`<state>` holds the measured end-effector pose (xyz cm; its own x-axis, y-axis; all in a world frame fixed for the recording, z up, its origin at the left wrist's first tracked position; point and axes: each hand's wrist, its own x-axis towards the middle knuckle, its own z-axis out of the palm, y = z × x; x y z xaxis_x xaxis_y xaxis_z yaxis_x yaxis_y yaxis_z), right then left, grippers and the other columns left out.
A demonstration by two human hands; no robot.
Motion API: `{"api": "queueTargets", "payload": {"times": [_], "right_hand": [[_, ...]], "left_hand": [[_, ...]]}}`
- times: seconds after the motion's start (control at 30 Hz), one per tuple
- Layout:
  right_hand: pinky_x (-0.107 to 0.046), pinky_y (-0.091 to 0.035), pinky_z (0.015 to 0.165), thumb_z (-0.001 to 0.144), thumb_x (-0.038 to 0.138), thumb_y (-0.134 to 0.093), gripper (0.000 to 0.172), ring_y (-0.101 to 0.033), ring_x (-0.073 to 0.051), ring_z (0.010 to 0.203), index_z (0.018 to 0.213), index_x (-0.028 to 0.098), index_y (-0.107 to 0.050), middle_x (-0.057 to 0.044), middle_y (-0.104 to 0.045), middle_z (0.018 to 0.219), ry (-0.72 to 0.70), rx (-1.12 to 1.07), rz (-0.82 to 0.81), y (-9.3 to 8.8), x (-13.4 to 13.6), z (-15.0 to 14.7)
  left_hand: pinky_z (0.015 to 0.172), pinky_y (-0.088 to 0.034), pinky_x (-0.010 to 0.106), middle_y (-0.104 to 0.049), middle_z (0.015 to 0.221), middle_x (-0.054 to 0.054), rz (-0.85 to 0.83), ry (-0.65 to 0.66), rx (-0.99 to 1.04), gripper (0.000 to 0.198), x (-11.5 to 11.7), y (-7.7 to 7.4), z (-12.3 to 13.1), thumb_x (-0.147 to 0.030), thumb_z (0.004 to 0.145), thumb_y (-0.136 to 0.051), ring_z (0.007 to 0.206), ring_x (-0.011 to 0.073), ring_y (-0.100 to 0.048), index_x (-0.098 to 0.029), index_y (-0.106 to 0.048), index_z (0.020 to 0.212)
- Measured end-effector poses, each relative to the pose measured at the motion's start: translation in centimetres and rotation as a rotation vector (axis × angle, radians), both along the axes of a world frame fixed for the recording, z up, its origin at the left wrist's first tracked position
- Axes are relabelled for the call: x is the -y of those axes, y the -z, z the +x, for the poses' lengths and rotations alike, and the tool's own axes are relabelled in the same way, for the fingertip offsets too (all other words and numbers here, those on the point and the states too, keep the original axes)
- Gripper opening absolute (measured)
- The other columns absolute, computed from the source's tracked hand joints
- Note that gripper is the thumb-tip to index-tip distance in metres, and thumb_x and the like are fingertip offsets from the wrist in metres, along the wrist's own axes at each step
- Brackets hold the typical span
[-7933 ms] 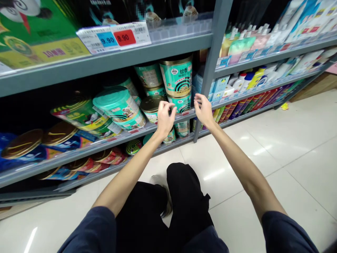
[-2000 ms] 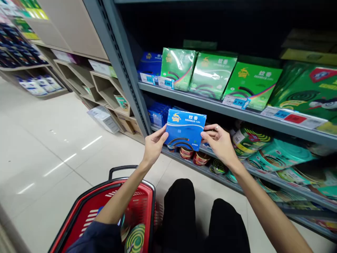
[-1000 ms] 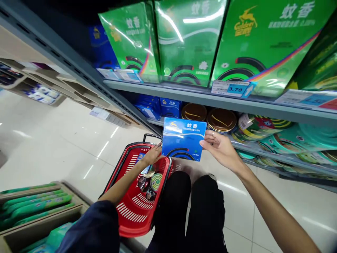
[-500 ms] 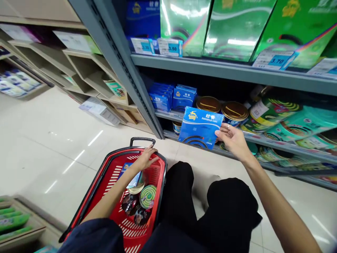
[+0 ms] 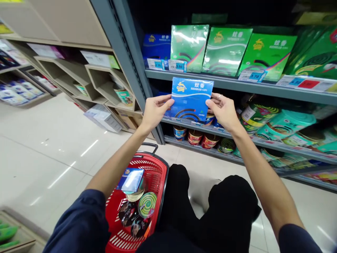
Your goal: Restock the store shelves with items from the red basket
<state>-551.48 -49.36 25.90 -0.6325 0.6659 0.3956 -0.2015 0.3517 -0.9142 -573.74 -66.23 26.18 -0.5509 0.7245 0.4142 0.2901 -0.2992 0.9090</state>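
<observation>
I hold blue mosquito-coil box up before shelf, left hand and right hand apart, gripping opposite edges. Red basket below already has green coil and blue packet; box not in basket.

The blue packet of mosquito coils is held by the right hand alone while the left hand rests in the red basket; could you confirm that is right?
No, the head view shows the blue packet held by both hands, the left hand at one edge and the right hand at the other, above the red basket.
</observation>
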Motion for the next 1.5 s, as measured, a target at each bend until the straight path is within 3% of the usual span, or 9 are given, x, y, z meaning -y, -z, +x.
{"api": "queueTargets", "payload": {"times": [0.1,0.33,0.53,0.63,0.73,0.83,1.13,1.37,1.5], "right_hand": [[-0.044,-0.070,0.086,0.076,0.067,-0.090,0.073,-0.079,-0.026,0.093,0.127,0.020,-0.067,-0.006,-0.081,0.098,0.017,-0.007,0.006,1.3,-0.3,-0.6],[-0.045,-0.067,0.090,0.090,0.049,-0.075,0.031,-0.080,-0.026,0.093,0.099,0.023,-0.060,-0.008,-0.081,0.097,0.195,0.151,0.091,9.3,-0.9,-3.6],[-0.050,-0.060,0.106,0.098,0.031,-0.063,0.011,-0.076,-0.030,0.100,0.100,0.021,-0.066,-0.011,-0.078,0.097,0.406,0.441,0.317,9.0,-6.1,-9.7],[-0.049,-0.057,0.108,0.103,0.031,-0.056,0.039,-0.074,-0.031,0.108,0.138,0.015,-0.062,-0.014,-0.077,0.106,0.452,0.526,0.380,8.4,-7.6,-11.4],[-0.050,-0.056,0.108,0.107,0.033,-0.048,0.061,-0.072,-0.033,0.115,0.165,0.016,-0.040,-0.018,-0.073,0.123,0.456,0.611,0.439,8.2,-7.7,-11.9],[-0.050,-0.054,0.111,0.110,0.033,-0.041,0.061,-0.070,-0.036,0.123,0.169,0.015,-0.037,-0.022,-0.067,0.135,0.406,0.735,0.457,8.0,-7.1,-12.0],[-0.048,-0.049,0.120,0.107,0.008,-0.037,0.056,-0.060,-0.041,0.143,0.162,-0.006,-0.039,-0.032,-0.059,0.148,0.353,1.008,0.560,8.6,-6.2,-14.1],[-0.044,-0.050,0.118,0.102,-0.005,-0.026,0.062,-0.061,-0.036,0.143,0.163,-0.007,-0.040,-0.031,-0.060,0.149,0.386,1.090,0.627,8.4,-6.3,-15.0],[-0.038,-0.051,0.115,0.102,-0.006,-0.018,0.063,-0.060,-0.033,0.144,0.159,-0.006,-0.045,-0.029,-0.059,0.150,0.477,1.117,0.707,9.1,-6.2,-15.6]], "left_hand": [[0.102,-0.065,0.050,-0.085,0.116,0.012,-0.040,-0.082,-0.046,0.066,-0.3,2.7,-0.4,-0.060,0.077,-0.092,0.112,0.0353,-0.079,-0.011,-0.085,0.122],[0.113,-0.058,0.048,-0.081,0.128,0.017,-0.236,-0.246,-0.135,0.040,-3.7,10.9,-2.3,-0.033,0.092,-0.074,0.120,0.0325,-0.077,-0.008,-0.083,0.122],[0.109,-0.058,0.040,-0.082,0.115,0.013,-0.417,-0.332,-0.302,0.028,-10.0,9.6,-5.7,-0.024,0.100,-0.063,0.107,0.0265,-0.077,-0.012,-0.083,0.115],[0.107,-0.058,0.041,-0.080,0.100,0.012,-0.472,-0.308,-0.347,0.027,-12.1,9.3,-6.8,-0.018,0.100,-0.059,0.100,0.0262,-0.076,-0.011,-0.081,0.114],[0.112,-0.055,0.045,-0.078,0.104,0.010,-0.463,-0.288,-0.409,0.050,-13.5,9.9,-7.3,-0.014,0.094,-0.064,0.109,0.0278,-0.075,-0.013,-0.068,0.143],[0.119,-0.050,0.048,-0.076,0.121,0.014,-0.533,-0.281,-0.453,0.085,-14.5,10.3,-7.0,-0.011,0.088,-0.068,0.126,0.0326,-0.070,-0.013,-0.041,0.168],[0.126,-0.044,0.043,-0.061,0.153,0.028,-0.877,-0.274,-0.379,0.111,-16.4,10.9,-4.5,-0.006,0.086,-0.067,0.145,0.0369,-0.060,-0.001,-0.001,0.176],[0.134,-0.036,0.044,-0.053,0.163,0.027,-0.712,-0.268,-0.324,0.110,-16.1,13.0,-4.2,-0.007,0.088,-0.065,0.156,0.0352,-0.050,-0.003,0.000,0.176],[0.141,-0.022,0.042,-0.014,0.183,0.028,-0.672,-0.169,-0.271,0.111,-16.2,14.5,-3.3,-0.001,0.084,-0.066,0.171,0.0372,-0.021,-0.002,-0.002,0.176]]}}
